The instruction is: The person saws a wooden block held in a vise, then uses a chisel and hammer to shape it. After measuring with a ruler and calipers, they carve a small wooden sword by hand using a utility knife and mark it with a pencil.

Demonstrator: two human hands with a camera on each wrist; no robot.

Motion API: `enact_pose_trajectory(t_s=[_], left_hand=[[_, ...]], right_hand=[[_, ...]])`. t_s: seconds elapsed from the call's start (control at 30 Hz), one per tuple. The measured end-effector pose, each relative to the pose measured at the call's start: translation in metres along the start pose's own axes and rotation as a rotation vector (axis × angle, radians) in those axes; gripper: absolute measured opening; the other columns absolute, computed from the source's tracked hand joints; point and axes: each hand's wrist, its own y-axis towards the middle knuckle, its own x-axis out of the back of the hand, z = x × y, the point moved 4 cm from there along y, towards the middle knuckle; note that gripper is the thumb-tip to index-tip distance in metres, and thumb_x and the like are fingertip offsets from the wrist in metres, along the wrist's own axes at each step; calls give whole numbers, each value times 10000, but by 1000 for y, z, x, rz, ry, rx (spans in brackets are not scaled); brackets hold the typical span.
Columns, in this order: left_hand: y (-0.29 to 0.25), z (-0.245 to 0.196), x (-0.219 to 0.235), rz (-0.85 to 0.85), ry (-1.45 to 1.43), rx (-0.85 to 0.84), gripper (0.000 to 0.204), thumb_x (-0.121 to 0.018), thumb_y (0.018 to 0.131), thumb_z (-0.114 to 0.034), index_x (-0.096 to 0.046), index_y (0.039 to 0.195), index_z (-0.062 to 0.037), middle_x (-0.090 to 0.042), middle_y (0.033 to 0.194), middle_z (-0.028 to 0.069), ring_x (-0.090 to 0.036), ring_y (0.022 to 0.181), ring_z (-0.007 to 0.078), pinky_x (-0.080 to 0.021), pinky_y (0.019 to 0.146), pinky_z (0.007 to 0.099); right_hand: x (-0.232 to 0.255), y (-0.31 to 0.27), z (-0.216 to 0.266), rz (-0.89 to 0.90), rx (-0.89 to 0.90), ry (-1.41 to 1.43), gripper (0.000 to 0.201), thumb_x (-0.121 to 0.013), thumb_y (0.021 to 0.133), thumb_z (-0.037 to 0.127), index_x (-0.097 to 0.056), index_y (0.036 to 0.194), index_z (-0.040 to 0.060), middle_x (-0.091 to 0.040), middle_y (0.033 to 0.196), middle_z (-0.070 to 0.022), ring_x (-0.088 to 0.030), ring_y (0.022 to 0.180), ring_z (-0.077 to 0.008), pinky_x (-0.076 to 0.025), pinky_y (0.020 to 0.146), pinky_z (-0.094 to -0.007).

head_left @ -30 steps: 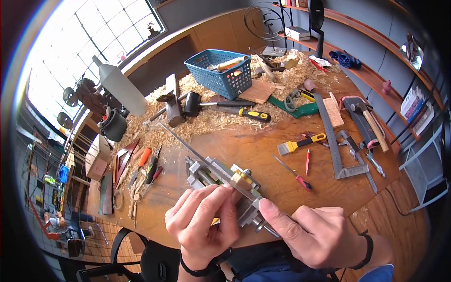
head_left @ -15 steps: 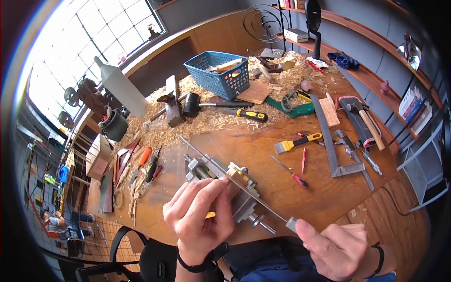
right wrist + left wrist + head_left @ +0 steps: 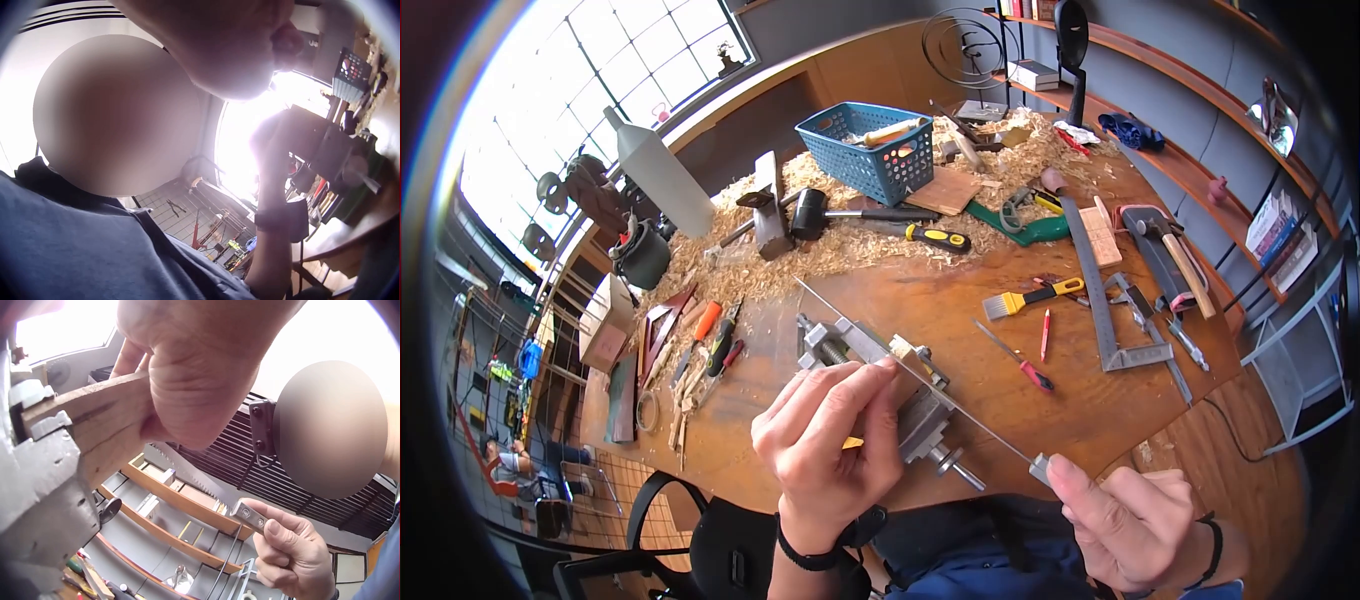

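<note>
My right hand [image 3: 1135, 530] grips the grey metal handle [image 3: 250, 517] of a saw, its thumb along the top. The thin blade [image 3: 998, 437] runs diagonally up and left across the metal vise [image 3: 922, 425]; its teeth show in the left wrist view. A wooden board [image 3: 112, 425] stands clamped between the vise jaws. My left hand [image 3: 835, 430] grips the board's free end, thumb on one side and fingers on the other. Its fingertips are right beside the blade in the head view. In the right wrist view the saw is out of sight and glare covers much of my left hand.
Beyond the vise, wood shavings [image 3: 850, 262] surround a blue basket [image 3: 855, 168] and a mallet [image 3: 808, 215]. On the right lie a brush [image 3: 1030, 298], a red-handled file [image 3: 1032, 376], a pencil [image 3: 1046, 335] and a metal square [image 3: 1090, 280]. Chisels and screwdrivers [image 3: 720, 345] lie left.
My right hand has drawn the saw down and to the right, mostly in the first half second. The blade's far tip has slid toward the vise. My left hand stays nearly in place.
</note>
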Motion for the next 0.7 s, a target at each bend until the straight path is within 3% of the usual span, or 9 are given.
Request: enact_pose_trajectory(t_s=[0.13, 0.23, 0.3, 0.57, 0.7], left_hand=[[0, -1, -1, -7, 5, -17, 184, -735, 743, 58, -754, 912, -12, -722, 780, 118, -703, 661, 241, -540, 614, 314], [0, 0, 0, -11, 2, -23, 184, -736, 741, 57, -754, 911, -11, -720, 777, 116, -702, 658, 241, -540, 612, 314], [0, 0, 0, -9, -3, -20, 184, -736, 741, 58, -754, 911, -11, -720, 775, 115, -700, 653, 240, -539, 610, 314], [1, 0, -1, -15, -11, -32, 181, -743, 747, 62, -754, 911, -15, -718, 771, 112, -686, 630, 232, -525, 588, 305], [1, 0, -1, -17, -11, -12, 183, -743, 748, 64, -754, 913, -15, -720, 773, 111, -682, 625, 227, -518, 580, 296]], right_hand=[[-17, 13, -5, -42, 26, 3, 555, -685, 794, -64, -639, 1347, -67, -480, 662, -14, -465, 449, -133, -398, 394, -307], [-27, 24, -9, 23, 39, -29, 585, -689, 771, -72, -635, 1354, -67, -486, 675, -19, -460, 450, -139, -414, 399, -311], [-37, 32, -14, 19, 84, -94, 610, -667, 796, 71, -633, 1400, -1, -356, 686, 5, -459, 479, -87, -420, 419, -268], [-59, 63, -18, -29, 72, -43, 552, -629, 861, 77, -618, 1402, -32, -513, 740, -40, -540, 493, -115, -463, 432, -269], [-58, 56, -16, -26, 71, -59, 559, -635, 853, 71, -616, 1400, -40, -478, 722, -29, -525, 489, -108, -452, 423, -272]])
